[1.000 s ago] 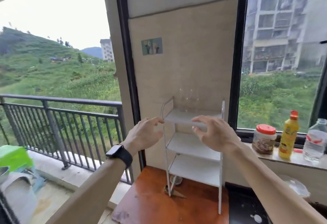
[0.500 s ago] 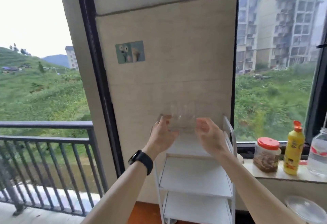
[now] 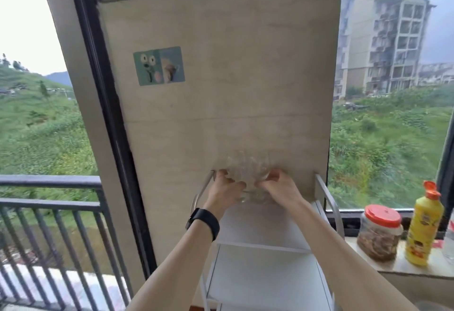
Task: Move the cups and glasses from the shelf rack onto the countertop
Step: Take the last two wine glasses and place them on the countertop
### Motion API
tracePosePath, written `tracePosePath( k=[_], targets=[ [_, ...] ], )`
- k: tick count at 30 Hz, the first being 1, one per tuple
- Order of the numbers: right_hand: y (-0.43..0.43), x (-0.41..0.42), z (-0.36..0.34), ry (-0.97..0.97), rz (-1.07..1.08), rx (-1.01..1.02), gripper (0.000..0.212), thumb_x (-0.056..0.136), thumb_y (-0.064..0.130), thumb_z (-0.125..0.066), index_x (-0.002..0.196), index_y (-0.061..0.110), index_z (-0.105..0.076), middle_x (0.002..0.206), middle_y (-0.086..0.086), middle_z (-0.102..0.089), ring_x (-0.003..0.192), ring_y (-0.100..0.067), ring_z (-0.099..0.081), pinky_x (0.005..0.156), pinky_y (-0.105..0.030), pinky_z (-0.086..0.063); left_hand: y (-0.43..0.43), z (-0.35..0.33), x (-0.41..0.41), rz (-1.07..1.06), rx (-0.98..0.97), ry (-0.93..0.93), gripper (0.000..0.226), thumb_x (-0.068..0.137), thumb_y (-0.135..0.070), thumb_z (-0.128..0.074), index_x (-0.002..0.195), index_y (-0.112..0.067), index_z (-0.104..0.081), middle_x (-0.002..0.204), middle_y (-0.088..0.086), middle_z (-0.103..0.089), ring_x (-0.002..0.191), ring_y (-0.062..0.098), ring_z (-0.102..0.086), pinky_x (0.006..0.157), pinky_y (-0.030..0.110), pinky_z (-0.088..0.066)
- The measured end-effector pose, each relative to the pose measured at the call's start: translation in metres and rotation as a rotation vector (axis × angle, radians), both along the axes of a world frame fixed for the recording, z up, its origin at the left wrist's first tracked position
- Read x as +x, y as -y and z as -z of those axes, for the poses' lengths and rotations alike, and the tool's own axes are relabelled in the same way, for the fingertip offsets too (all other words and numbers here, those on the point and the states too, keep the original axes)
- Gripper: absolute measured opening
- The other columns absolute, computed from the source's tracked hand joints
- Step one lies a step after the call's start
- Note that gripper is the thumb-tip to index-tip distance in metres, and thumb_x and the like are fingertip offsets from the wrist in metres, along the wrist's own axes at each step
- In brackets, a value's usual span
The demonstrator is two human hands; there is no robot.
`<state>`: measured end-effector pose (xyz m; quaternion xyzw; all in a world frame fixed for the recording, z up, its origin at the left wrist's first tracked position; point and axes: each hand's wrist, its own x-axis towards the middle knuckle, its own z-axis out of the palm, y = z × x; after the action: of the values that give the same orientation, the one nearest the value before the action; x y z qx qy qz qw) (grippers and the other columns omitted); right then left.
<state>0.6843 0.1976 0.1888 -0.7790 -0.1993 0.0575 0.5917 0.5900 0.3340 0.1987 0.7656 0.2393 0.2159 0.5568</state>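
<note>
Clear ribbed glasses [image 3: 247,167] stand close together at the back of the top shelf of a white shelf rack [image 3: 264,224], against the beige wall. My left hand [image 3: 224,189] wraps the left glass from the left, a black watch on its wrist. My right hand [image 3: 280,188] grips the right glass from the right. Both hands have fingers curled around the lower parts of the glasses. How many glasses there are is hard to tell, since they are transparent and blurred. The lower shelves that show are bare.
On the window sill to the right stand a red-lidded jar [image 3: 379,233], a yellow bottle [image 3: 425,226] and part of a clear bottle [image 3: 450,234]. A black balcony railing [image 3: 49,202] is at the left. A sticker [image 3: 159,65] is on the wall.
Both hands have moved forward and closed around the glasses on the top shelf. The view has shifted closer and higher.
</note>
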Motion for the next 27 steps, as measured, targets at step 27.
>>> tracePosePath(
  k=[27],
  targets=[
    [0.143, -0.173, -0.002, 0.090, 0.041, 0.329, 0.037, 0.077, 0.022, -0.087, 0.110, 0.025, -0.073, 0.094, 0.001, -0.077, 0.074, -0.013, -0.073, 0.067, -0.019, -0.056, 0.068, -0.004, -0.100, 0.607, -0.039, 0.201, 0.041, 0.070, -0.025, -0.081, 0.110, -0.022, -0.068, 0.080, -0.007, -0.071, 0.060, 0.013, -0.064, 0.051, 0.020, -0.046]
  ],
)
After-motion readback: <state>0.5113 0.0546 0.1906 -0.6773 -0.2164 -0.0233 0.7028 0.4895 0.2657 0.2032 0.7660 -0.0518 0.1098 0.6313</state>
